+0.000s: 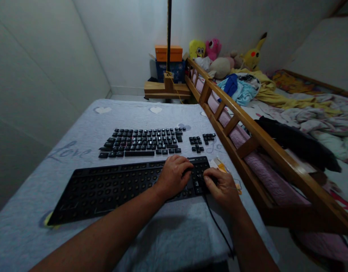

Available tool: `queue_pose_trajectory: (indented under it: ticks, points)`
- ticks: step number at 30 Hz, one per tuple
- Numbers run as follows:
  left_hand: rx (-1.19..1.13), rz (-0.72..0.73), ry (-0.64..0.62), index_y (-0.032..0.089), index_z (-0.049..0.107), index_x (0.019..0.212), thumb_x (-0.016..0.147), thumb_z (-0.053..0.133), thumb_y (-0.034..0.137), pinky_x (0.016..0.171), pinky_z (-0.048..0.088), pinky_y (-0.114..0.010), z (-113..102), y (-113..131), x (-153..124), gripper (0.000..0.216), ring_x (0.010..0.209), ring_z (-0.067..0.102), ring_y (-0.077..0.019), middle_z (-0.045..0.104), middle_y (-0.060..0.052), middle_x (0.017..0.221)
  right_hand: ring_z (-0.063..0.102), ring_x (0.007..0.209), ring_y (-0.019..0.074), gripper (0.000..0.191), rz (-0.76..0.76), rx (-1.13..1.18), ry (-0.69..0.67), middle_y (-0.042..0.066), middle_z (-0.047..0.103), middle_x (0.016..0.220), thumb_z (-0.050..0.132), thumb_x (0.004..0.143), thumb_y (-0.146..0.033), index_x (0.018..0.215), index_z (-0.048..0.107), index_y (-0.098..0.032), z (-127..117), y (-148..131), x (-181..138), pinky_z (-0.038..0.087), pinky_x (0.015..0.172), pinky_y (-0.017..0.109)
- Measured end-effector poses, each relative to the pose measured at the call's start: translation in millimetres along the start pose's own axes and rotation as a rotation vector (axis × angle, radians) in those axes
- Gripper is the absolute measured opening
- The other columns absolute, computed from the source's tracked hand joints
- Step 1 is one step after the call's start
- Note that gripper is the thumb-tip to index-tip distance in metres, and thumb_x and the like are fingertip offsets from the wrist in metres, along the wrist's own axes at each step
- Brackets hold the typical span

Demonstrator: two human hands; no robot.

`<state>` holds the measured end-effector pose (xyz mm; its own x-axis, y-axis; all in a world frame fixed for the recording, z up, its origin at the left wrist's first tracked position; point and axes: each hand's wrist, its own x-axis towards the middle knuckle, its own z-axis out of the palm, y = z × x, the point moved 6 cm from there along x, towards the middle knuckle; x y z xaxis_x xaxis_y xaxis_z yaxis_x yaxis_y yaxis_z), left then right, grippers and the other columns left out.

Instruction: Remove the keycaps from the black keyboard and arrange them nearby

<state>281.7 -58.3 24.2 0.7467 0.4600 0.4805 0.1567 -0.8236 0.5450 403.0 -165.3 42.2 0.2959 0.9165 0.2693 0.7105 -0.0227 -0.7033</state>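
Observation:
A black keyboard (105, 189) lies slightly askew across the cloth, most of its keycaps off and the bare switch mounts showing. On its right part, my left hand (174, 176) rests with curled fingers, steadying the board beside the number pad. My right hand (221, 186) is at the number pad's right edge, thumb and index finger pinched together over the keys; what they hold is hidden. Some number-pad keycaps (198, 185) are still on the board between the hands. Behind the keyboard, the loose black keycaps (142, 139) lie in rows in keyboard order, with smaller groups (195, 141) at their right.
A pale blue cloth (77, 124) covers the table. A cable (216, 223) runs from the keyboard toward the front edge. A white-and-yellow packet (219, 164) lies by my right hand. Along the right stands a wooden bed rail (238, 113); boxes (168, 53) stand at the back.

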Motion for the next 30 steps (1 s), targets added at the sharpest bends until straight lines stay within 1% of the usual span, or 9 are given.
queue_pose_trajectory:
  ticks: [3, 5, 11, 14, 18, 21, 25, 30]
  points:
    - [0.005, -0.005, -0.011, 0.02, 0.069, 0.096, 0.084, 0.062, 0.014, 0.087, 0.046, -0.042, -0.2, 0.4, 0.1, 0.015, 0.096, 0.058, -0.0235, 0.069, -0.006, 0.098, 0.067, 0.076, 0.0202, 0.017, -0.038, -0.001, 0.027, 0.001, 0.073, 0.08, 0.052, 0.088, -0.022, 0.083, 0.068, -0.024, -1.2, 0.2, -1.4, 0.046, 0.075, 0.036]
    - [0.006, -0.002, -0.015, 0.019, 0.069, 0.096, 0.084, 0.062, 0.014, 0.087, 0.045, -0.042, -0.2, 0.7, -0.1, 0.015, 0.096, 0.058, -0.0237, 0.069, -0.006, 0.099, 0.068, 0.078, 0.0211, 0.018, -0.058, 0.009, 0.041, 0.002, 0.074, 0.083, 0.052, 0.087, -0.021, 0.086, 0.07, -0.025, -1.9, 0.9, -2.1, 0.048, 0.077, 0.037]
    - [-0.003, 0.004, -0.007, 0.018, 0.069, 0.096, 0.082, 0.064, 0.012, 0.087, 0.045, -0.041, 0.0, 0.7, -0.4, 0.016, 0.096, 0.058, -0.0235, 0.07, -0.005, 0.099, 0.069, 0.077, 0.0204, 0.019, -0.086, 0.014, 0.083, 0.003, 0.075, 0.082, 0.052, 0.087, -0.019, 0.087, 0.071, -0.022, -4.2, 1.0, -2.0, 0.05, 0.077, 0.037]
    - [-0.009, 0.01, 0.005, 0.018, 0.069, 0.096, 0.083, 0.064, 0.012, 0.088, 0.045, -0.041, -0.6, 0.7, -0.5, 0.016, 0.096, 0.058, -0.0232, 0.07, -0.005, 0.098, 0.07, 0.076, 0.0203, 0.019, -0.085, 0.0, 0.108, 0.003, 0.075, 0.081, 0.052, 0.086, -0.019, 0.084, 0.071, -0.021, -6.1, 0.1, -0.2, 0.051, 0.073, 0.035]
    - [-0.004, 0.007, 0.0, 0.019, 0.069, 0.096, 0.083, 0.064, 0.013, 0.087, 0.045, -0.041, -0.3, 0.2, -0.5, 0.016, 0.096, 0.058, -0.0233, 0.07, -0.005, 0.098, 0.067, 0.07, 0.0184, 0.017, -0.055, 0.002, 0.083, 0.002, 0.072, 0.074, 0.052, 0.084, -0.018, 0.08, 0.068, -0.019, -5.5, 0.8, 4.4, 0.05, 0.066, 0.03]
    - [-0.003, 0.008, -0.001, 0.018, 0.069, 0.096, 0.083, 0.064, 0.013, 0.087, 0.045, -0.041, -0.1, 0.4, -0.3, 0.015, 0.095, 0.058, -0.0231, 0.07, -0.005, 0.098, 0.065, 0.068, 0.0168, 0.018, -0.02, 0.016, 0.046, 0.001, 0.068, 0.071, 0.05, 0.084, -0.019, 0.076, 0.066, -0.019, -4.3, 1.1, 8.3, 0.047, 0.063, 0.027]
    - [-0.003, 0.013, 0.003, 0.018, 0.069, 0.096, 0.083, 0.063, 0.013, 0.087, 0.045, -0.04, -0.2, 0.9, -0.3, 0.015, 0.095, 0.058, -0.0225, 0.069, -0.005, 0.097, 0.059, 0.063, 0.0152, 0.02, 0.043, 0.009, 0.033, 0.0, 0.062, 0.065, 0.048, 0.085, -0.019, 0.073, 0.064, -0.018, -5.4, -1.2, 13.3, 0.043, 0.06, 0.026]
    - [0.007, 0.011, -0.006, 0.019, 0.069, 0.096, 0.083, 0.063, 0.013, 0.087, 0.045, -0.041, 0.6, 0.1, -0.8, 0.016, 0.096, 0.057, -0.023, 0.069, -0.005, 0.098, 0.057, 0.065, 0.0159, 0.021, 0.114, -0.03, -0.001, 0.0, 0.06, 0.065, 0.047, 0.085, -0.023, 0.07, 0.061, -0.018, -7.1, -1.8, 18.6, 0.04, 0.062, 0.026]
